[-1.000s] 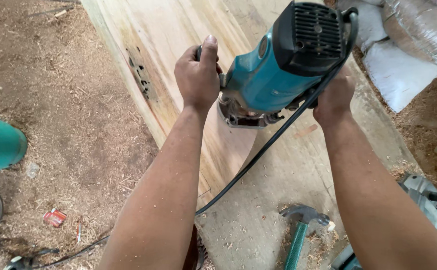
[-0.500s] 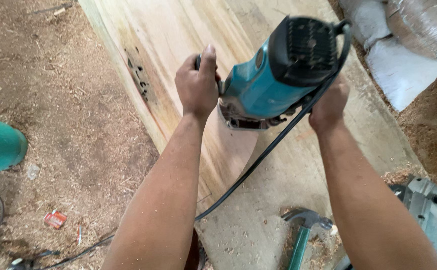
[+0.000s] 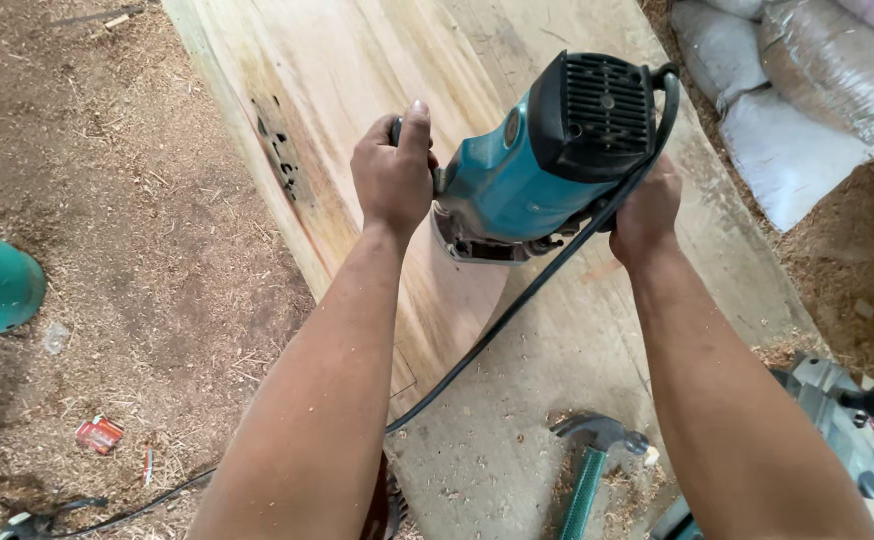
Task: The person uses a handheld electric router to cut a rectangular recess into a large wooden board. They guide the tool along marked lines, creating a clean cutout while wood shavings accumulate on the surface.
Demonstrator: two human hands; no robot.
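Both hands and the router (image 3: 547, 160) have slid a little toward the plank's (image 3: 357, 70) left edge vs half a sec ago; hammer (image 3: 592, 470) unmoved; count: 1 teal router w/ black vented cap, 1 black cord (image 3: 517, 310), 1 hammer w/ green handle at the plank's near end, 1 grey power tool (image 3: 842, 420) by the near right corner, 2 hands; left hand (image 3: 392, 175) closed tight round the router's left knob, fingers curled over; right hand (image 3: 647, 210) clamped on the right side, mostly hidden behind the body; router sits mid-plank, base flat on the wood.
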